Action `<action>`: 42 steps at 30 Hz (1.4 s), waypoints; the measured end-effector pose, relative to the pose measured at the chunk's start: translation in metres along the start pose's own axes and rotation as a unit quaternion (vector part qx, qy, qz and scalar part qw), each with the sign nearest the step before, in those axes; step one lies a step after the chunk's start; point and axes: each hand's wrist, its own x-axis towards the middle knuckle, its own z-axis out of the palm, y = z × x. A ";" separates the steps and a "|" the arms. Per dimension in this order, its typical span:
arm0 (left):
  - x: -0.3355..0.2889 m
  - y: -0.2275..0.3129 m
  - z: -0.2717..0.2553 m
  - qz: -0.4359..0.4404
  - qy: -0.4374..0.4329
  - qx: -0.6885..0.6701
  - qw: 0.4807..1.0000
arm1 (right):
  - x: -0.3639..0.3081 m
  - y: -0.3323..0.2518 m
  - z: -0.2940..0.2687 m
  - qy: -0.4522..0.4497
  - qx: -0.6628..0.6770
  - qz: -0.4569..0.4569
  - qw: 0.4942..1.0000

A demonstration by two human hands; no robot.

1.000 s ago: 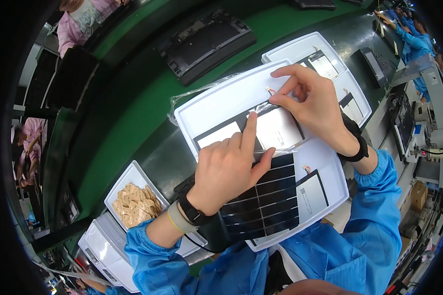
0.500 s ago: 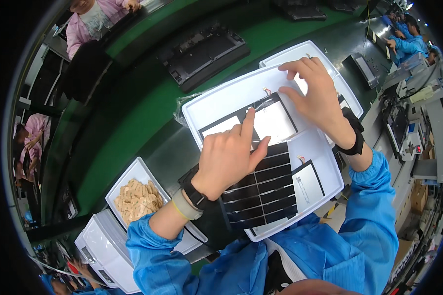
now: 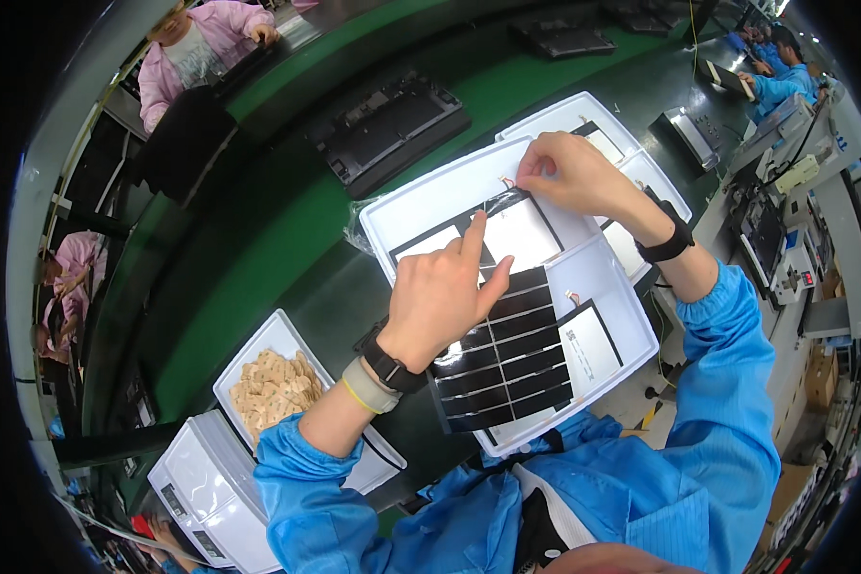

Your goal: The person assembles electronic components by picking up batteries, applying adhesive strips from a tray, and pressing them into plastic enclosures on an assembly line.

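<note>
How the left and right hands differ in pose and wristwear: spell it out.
The left hand has its index finger outstretched; the right hand has its fingers curled toward the thumb. The left wrist wears a black band and a pale band; the right wrist, just a black strap. Both hands are bare, over the white tray.

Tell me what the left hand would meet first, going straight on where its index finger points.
The left hand would likely meet the far rim of the white plastic tray, past the flat black-edged silver battery; depth is unclear.
</note>
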 end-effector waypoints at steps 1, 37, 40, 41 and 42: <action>0.000 0.000 0.000 0.001 0.000 0.002 1.000 | 0.001 -0.001 -0.001 -0.017 0.011 0.016 1.000; -0.001 -0.001 0.003 -0.002 0.000 0.009 1.000 | -0.005 -0.018 0.003 -0.024 0.007 0.032 0.999; -0.001 -0.004 0.005 0.024 0.021 0.019 0.999 | -0.010 -0.015 -0.004 0.051 -0.166 -0.023 0.985; 0.000 -0.004 0.005 0.025 0.023 0.020 0.999 | -0.013 -0.013 -0.005 0.054 -0.167 -0.025 0.984; 0.000 -0.004 0.005 0.024 0.024 0.018 0.999 | -0.018 -0.011 -0.003 0.054 -0.146 -0.145 0.977</action>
